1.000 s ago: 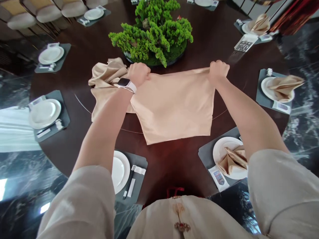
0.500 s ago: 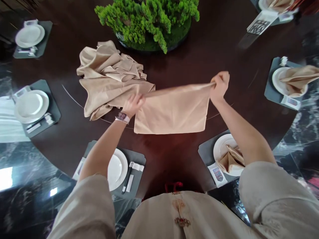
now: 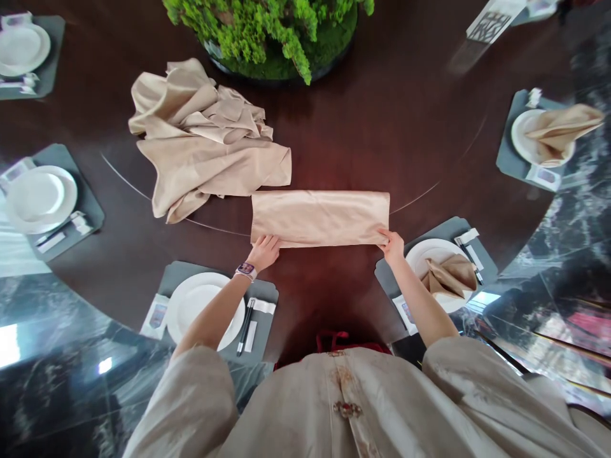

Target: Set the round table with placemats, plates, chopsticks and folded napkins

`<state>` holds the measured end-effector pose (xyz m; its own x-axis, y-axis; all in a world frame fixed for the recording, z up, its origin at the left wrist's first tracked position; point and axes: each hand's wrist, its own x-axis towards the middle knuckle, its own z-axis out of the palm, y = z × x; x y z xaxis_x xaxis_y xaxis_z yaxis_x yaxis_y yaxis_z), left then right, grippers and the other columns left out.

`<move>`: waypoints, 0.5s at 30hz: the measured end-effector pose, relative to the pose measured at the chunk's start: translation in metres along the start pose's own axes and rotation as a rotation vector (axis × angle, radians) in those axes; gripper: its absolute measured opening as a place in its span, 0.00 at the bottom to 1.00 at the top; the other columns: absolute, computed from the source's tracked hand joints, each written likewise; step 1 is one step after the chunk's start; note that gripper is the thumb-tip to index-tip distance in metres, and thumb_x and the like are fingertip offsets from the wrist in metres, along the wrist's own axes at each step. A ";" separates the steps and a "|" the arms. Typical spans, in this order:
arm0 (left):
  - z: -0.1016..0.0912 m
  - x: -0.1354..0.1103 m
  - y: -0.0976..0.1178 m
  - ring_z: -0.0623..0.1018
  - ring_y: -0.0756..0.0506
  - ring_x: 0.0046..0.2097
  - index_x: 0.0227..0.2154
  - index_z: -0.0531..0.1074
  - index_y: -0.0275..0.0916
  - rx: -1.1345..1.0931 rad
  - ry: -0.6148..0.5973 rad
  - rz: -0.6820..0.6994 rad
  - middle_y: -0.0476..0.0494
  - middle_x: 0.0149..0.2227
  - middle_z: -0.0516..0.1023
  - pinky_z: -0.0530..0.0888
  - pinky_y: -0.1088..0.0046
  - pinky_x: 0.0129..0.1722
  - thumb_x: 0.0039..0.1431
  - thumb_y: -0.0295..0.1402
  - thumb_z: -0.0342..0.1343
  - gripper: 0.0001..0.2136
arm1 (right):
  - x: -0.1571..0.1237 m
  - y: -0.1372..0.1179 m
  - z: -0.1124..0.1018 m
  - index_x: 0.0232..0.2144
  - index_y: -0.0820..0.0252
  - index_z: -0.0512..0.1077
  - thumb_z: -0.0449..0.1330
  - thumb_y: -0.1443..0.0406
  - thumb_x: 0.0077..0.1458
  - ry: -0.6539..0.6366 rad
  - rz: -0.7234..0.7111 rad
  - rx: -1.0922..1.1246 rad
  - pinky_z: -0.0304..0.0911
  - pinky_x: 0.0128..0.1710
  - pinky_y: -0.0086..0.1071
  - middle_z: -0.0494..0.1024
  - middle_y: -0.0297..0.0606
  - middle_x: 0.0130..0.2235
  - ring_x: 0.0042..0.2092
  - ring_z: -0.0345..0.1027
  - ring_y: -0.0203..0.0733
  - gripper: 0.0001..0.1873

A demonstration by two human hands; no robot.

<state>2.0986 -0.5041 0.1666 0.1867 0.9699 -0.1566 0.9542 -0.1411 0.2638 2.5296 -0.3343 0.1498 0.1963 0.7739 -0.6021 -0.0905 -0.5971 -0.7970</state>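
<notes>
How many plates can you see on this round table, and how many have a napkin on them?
Plates without a napkin: 3
Plates with a folded napkin: 2
Total: 5

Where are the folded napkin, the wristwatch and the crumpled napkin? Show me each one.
folded napkin (image 3: 319, 219), head view, centre of its top surface.
wristwatch (image 3: 245, 270), head view, its screen.
crumpled napkin (image 3: 210, 168), head view, a flat fold in the pile.

One head-worn view looks forward and down past the chest across the round dining table.
</notes>
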 end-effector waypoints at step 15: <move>-0.002 0.034 0.007 0.75 0.39 0.41 0.28 0.75 0.37 -0.003 0.271 -0.101 0.35 0.35 0.76 0.69 0.55 0.50 0.65 0.30 0.48 0.13 | 0.037 -0.090 0.008 0.25 0.60 0.71 0.72 0.51 0.40 -0.088 -0.229 -0.268 0.66 0.27 0.27 0.74 0.31 0.26 0.30 0.69 0.35 0.21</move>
<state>2.1117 -0.4720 0.1648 0.0211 0.9968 0.0776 0.9639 -0.0409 0.2630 2.5374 -0.2508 0.1990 0.0957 0.9020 -0.4209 0.2079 -0.4316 -0.8778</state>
